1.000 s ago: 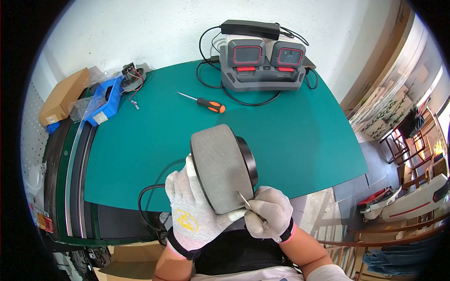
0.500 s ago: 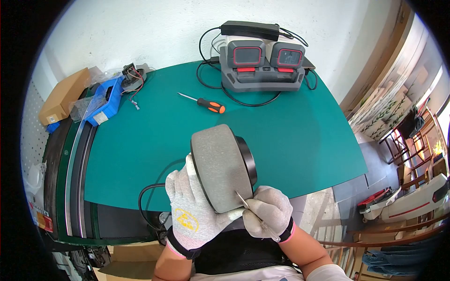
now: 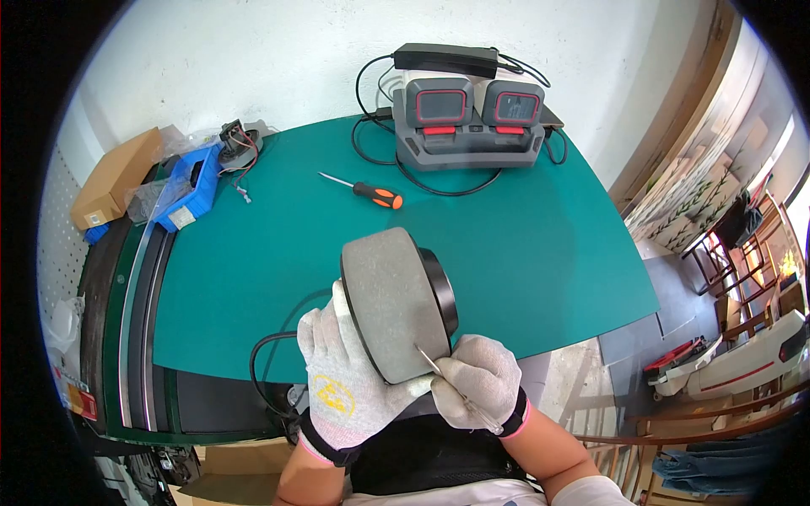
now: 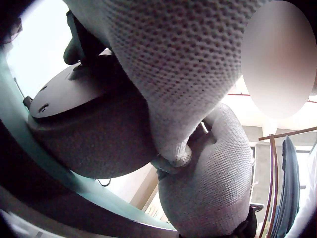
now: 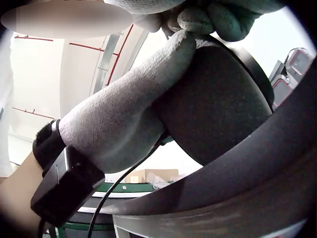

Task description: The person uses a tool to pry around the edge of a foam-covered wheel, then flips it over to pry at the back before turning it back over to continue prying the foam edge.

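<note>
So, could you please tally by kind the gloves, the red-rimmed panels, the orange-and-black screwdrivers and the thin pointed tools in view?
Gloves: 2
Red-rimmed panels: 2
Orange-and-black screwdriver: 1
Thin pointed tool, held in a glove: 1
Total: 6

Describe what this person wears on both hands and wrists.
Left hand and right hand: pale grey knitted gloves covering the fingers, a yellow mark on the left one. Black straps circle both wrists, pink edging beside them; the left strap carries a black box.
</note>
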The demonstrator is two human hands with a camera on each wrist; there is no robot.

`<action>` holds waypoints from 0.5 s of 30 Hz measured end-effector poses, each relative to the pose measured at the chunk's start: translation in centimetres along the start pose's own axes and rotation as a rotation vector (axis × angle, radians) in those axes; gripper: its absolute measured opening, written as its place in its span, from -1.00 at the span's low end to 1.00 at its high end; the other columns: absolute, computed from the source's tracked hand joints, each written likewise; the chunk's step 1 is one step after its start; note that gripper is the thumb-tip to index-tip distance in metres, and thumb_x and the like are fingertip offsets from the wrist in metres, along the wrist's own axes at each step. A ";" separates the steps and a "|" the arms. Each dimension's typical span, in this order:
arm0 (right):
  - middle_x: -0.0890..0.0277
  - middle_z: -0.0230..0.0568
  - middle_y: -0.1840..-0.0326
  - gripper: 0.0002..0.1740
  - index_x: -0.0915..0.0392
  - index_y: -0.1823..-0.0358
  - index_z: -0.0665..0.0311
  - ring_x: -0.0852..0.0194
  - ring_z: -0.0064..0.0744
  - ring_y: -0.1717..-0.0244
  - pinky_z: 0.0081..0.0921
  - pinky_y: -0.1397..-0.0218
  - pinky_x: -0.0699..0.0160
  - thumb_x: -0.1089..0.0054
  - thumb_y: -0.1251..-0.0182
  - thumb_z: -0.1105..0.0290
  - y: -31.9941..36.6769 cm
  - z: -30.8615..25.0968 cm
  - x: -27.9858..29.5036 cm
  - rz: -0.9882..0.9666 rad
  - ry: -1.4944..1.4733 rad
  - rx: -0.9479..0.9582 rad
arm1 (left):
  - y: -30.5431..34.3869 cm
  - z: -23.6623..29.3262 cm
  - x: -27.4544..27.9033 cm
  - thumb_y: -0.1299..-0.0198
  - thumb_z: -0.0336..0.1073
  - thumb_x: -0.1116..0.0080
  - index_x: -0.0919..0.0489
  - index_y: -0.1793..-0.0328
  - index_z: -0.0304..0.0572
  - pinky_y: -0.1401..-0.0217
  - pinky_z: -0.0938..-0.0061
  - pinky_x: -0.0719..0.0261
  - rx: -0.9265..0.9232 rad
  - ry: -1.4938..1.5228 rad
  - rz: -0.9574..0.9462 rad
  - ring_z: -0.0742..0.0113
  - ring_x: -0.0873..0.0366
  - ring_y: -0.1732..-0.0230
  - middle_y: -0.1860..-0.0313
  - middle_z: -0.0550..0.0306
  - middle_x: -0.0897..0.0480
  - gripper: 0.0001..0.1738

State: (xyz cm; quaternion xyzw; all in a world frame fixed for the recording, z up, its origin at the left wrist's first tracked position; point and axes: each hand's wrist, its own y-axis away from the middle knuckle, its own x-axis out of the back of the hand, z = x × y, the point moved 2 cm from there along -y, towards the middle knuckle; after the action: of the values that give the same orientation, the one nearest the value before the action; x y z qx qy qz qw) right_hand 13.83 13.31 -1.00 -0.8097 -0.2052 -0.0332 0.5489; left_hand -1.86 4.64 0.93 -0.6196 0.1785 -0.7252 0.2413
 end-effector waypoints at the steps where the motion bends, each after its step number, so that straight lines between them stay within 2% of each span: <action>1: -0.38 -0.26 0.55 -0.67 -0.62 0.21 0.36 -0.39 -0.23 0.65 -0.29 0.61 -0.28 -0.39 0.09 0.67 0.0 0.0 0.0 -0.003 -0.006 0.004 | 0.0 0.0 0.0 0.17 0.62 -0.37 -0.09 -0.54 -0.72 -0.17 -0.07 -0.26 -0.001 0.000 0.000 -0.12 -0.36 0.01 -0.09 -0.24 -0.39 0.55; 9: -0.41 -0.26 0.55 -0.71 -0.63 0.25 0.34 -0.41 -0.22 0.64 -0.30 0.60 -0.31 -0.37 0.08 0.67 1.0 0.3 -0.4 0.081 -0.076 -0.051 | 0.2 0.2 0.0 0.17 0.61 -0.38 -0.06 -0.55 -0.74 -0.21 -0.10 -0.26 -0.030 -0.023 0.015 -0.22 -0.40 -0.05 -0.19 -0.34 -0.40 0.58; 14: -0.43 -0.25 0.54 -0.73 -0.64 0.26 0.32 -0.43 -0.24 0.62 -0.32 0.58 -0.36 -0.34 0.07 0.67 0.9 0.1 -0.3 0.072 -0.042 -0.088 | 0.4 0.1 0.0 0.18 0.63 -0.36 -0.06 -0.55 -0.75 -0.20 -0.11 -0.27 -0.039 -0.051 0.026 -0.21 -0.41 -0.02 -0.17 -0.34 -0.41 0.58; 15: -0.44 -0.24 0.51 -0.73 -0.62 0.29 0.33 -0.41 -0.27 0.63 -0.37 0.59 -0.35 -0.27 0.10 0.70 0.8 0.1 -0.3 0.081 -0.036 -0.078 | 0.3 0.1 -0.1 0.18 0.63 -0.36 -0.06 -0.55 -0.75 -0.20 -0.12 -0.27 -0.032 -0.035 0.020 -0.20 -0.41 -0.02 -0.17 -0.34 -0.41 0.58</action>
State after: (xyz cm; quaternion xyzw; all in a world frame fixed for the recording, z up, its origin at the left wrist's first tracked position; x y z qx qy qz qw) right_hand 13.81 13.03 -1.79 -0.8384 -0.1809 -0.0042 0.5141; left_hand -1.71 4.40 0.71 -0.6342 0.1920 -0.7088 0.2419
